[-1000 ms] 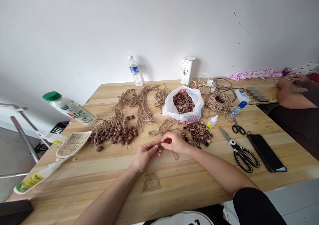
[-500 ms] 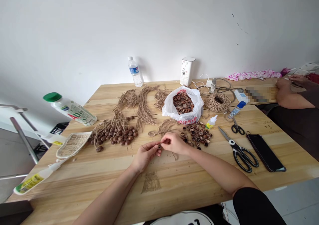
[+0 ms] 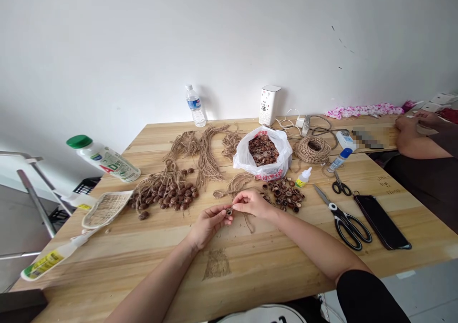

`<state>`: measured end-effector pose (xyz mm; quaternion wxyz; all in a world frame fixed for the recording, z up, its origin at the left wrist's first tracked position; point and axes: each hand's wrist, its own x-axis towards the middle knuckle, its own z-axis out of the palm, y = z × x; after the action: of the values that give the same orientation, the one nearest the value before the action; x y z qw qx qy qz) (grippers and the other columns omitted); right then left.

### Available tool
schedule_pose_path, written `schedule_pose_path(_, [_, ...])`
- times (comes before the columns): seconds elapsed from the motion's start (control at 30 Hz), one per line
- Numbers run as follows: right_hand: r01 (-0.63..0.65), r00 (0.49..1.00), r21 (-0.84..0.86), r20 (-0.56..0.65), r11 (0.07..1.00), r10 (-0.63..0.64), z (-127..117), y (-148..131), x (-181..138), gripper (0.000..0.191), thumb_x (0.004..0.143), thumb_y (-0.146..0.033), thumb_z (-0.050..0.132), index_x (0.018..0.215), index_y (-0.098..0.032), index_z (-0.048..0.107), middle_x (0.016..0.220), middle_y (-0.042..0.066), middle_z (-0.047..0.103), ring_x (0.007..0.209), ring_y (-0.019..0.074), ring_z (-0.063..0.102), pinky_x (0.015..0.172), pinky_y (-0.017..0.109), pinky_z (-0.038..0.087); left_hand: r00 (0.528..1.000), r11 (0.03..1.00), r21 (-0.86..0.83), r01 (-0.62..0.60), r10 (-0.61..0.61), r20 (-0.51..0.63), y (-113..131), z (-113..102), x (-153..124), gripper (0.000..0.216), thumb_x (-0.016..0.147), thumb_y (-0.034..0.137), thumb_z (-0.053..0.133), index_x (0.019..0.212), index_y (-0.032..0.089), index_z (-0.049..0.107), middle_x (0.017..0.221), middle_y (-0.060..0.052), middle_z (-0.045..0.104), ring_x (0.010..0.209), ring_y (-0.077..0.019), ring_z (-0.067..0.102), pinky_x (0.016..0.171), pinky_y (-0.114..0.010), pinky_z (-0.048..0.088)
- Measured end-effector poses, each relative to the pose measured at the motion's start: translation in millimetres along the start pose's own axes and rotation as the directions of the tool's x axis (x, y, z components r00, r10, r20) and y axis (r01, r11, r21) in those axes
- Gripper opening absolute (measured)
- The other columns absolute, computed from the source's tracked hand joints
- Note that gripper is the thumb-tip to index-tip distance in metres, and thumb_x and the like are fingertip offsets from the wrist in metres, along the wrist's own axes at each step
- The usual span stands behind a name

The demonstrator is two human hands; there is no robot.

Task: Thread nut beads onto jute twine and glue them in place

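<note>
Wooden table (image 3: 143, 251): left hand (image 3: 208, 224) pinches a nutshell (image 3: 229, 212), hollow side showing, likely to keep it accessible. Right hand (image 3: 252, 203) pinched just beside it; can't tell on what. Loose shells (image 3: 288, 196) just beyond right hand, presumably for reach.

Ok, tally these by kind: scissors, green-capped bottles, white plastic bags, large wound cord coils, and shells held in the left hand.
Large scissors and small scissors: 2
Green-capped bottle: 1
White plastic bag: 1
Large cord coil: 1
Shell in the left hand: 1
Total: 6
</note>
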<state>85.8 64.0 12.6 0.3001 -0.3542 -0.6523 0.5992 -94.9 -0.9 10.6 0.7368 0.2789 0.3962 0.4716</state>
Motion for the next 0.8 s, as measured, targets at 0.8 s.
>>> schedule_pose_path(0.8, [-0.016,0.97,0.063,-0.241,0.998,0.031,0.4,14.0,9.7,0.04,0.084,-0.051,0.048,0.072,-0.014,0.058,0.057,-0.002,0.054,0.04,0.0052,0.04,0.038,0.017,0.028,0.998,0.998,-0.06,0.02,-0.016,0.06,1.6,-3.5,2.5,0.026,0.068,0.016,0.073,0.092,0.009,0.071,0.074,-0.01,0.07,0.069,-0.0164,0.064,0.069,-0.029,0.049])
